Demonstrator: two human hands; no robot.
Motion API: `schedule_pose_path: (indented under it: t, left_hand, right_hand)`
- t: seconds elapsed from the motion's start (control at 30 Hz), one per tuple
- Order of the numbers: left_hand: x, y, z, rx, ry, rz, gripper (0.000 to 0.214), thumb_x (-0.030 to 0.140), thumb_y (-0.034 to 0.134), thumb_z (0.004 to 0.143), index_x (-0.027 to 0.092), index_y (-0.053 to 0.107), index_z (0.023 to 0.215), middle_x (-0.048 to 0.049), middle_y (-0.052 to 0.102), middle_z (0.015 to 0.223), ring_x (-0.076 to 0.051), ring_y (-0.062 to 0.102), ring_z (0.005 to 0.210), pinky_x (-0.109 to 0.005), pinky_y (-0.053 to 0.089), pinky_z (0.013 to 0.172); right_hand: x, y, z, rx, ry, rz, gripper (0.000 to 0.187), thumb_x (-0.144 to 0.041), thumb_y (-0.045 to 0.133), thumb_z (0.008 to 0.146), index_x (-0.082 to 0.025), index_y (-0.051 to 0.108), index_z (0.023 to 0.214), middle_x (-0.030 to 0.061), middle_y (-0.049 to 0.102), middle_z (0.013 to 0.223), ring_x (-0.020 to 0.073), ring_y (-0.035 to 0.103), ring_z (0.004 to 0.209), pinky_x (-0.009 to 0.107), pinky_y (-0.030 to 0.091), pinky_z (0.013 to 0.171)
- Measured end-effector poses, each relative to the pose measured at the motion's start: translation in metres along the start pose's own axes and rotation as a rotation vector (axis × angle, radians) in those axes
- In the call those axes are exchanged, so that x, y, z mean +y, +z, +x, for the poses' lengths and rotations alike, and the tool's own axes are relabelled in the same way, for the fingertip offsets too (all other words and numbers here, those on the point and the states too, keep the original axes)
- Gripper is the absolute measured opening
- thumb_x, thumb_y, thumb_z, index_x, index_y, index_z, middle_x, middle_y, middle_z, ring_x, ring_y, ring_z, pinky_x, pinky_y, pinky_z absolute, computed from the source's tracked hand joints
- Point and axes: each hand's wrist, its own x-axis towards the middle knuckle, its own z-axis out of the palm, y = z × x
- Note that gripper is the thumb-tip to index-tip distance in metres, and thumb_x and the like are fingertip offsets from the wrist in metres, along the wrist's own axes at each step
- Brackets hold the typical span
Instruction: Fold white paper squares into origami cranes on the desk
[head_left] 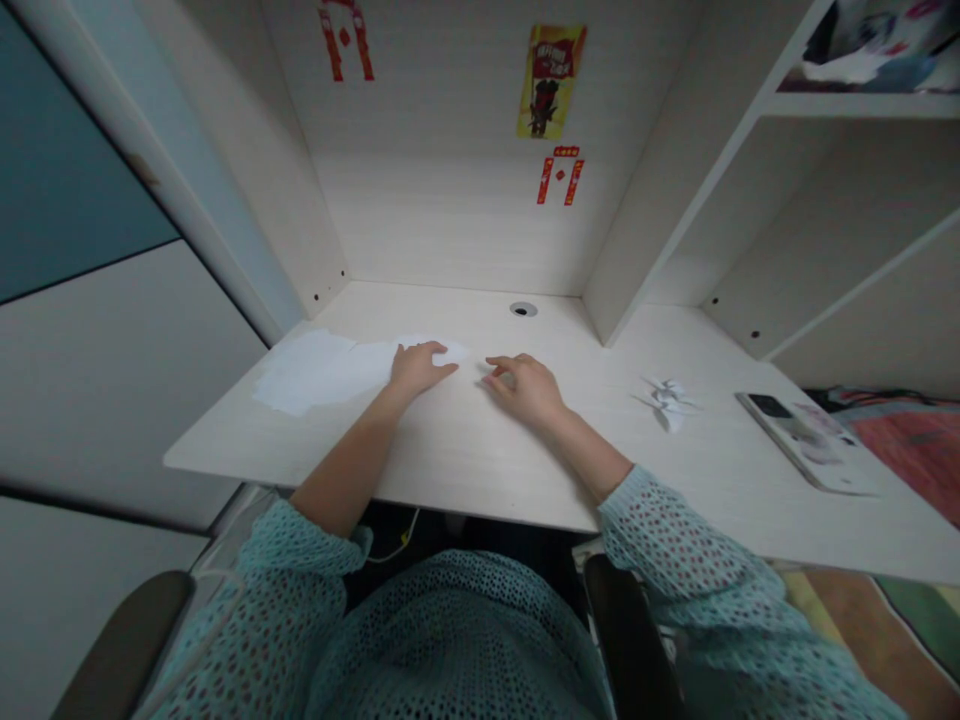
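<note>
Left hand (417, 370) is on the right-hand part of a flat spread of thin white paper sheets (322, 370), back left on the pale wood-grain tabletop (465, 450). Sheets overlap, edges uneven; exact count can't be read. Left thumb and forefinger are apart, tips pointing right; the other fingers are mostly hidden, so can't tell if they press or pinch the paper.

Right hand (529, 385) is just to the right of the left, near the tabletop, not touching the other hand. Thumb and forefinger curl toward each other, tips near the right end of the paper. Too small to tell if they meet or clamp on a thin bit of it.

Farther right: 1 loose cluster of small, pointed, folded white paper pieces (669, 402), well apart from both hands. Right of that, 1 flat rectangular phone in a pale patterned case (810, 445), camera block up, lying at an angle.

Behind the hands, 1 round silver cable grommet (523, 310) sits in the tabletop near the back panel. On the panel: 1 yellow-and-red printed packet-shaped picture (551, 82) and 2 sets of red paper strips (575, 183), 1 upper left, 1 below the picture.
</note>
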Motion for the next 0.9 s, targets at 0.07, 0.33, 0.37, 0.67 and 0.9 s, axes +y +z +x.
schedule_pose_path:
  t: [0.07,0.33,0.37,0.67,0.9]
  left_hand:
    - [0.003,-0.001,0.000,0.009,0.027,-0.058,0.030,0.045,0.061,0.073,0.023,0.072,0.090,-0.0097,0.068,0.107,-0.031,0.060,0.101,-0.044,0.033,0.100]
    - [0.027,-0.006,-0.008,0.136,0.204,-0.352,0.025,0.042,0.053,0.082,0.026,0.071,0.091,-0.0026,0.069,0.106,-0.021,0.062,0.100,-0.031,0.043,0.089]
    - [0.032,-0.006,-0.010,0.119,0.253,-0.400,0.024,0.041,0.054,0.082,0.027,0.070,0.091,-0.0021,0.069,0.106,-0.020,0.062,0.101,-0.030,0.043,0.090]
    - [0.052,-0.003,-0.021,0.025,0.403,-0.490,0.013,0.033,0.059,0.080,0.027,0.070,0.083,-0.0020,0.070,0.101,-0.019,0.061,0.104,-0.034,0.038,0.097]
    - [0.049,-0.001,-0.012,0.162,0.234,-0.828,0.036,0.037,0.053,0.084,0.021,0.059,0.115,-0.0084,0.057,0.127,-0.018,0.050,0.119,-0.032,0.036,0.101]
  right_hand:
    - [0.007,0.008,-0.002,-0.020,0.045,0.066,0.034,-0.038,0.054,0.085,-0.022,0.062,0.114,0.0062,0.072,0.089,0.0230,0.062,0.087,0.035,0.046,0.076]
    - [0.029,0.022,0.002,0.091,0.206,0.509,0.066,-0.039,0.064,0.077,-0.024,0.038,0.136,0.0039,0.071,0.088,0.0178,0.066,0.078,0.034,0.050,0.077]
    - [0.029,0.022,0.002,0.079,0.188,0.589,0.077,-0.039,0.067,0.074,-0.025,0.029,0.140,0.0032,0.071,0.089,0.0175,0.066,0.078,0.034,0.050,0.077]
    - [0.035,0.013,0.005,0.096,0.139,0.620,0.034,-0.042,0.072,0.067,-0.021,0.070,0.093,0.0055,0.071,0.097,0.0206,0.065,0.089,0.034,0.049,0.082]
    - [0.030,0.005,0.006,0.149,0.124,0.740,0.024,-0.039,0.073,0.065,-0.020,0.073,0.079,0.0056,0.072,0.088,0.0202,0.065,0.087,0.034,0.047,0.085]
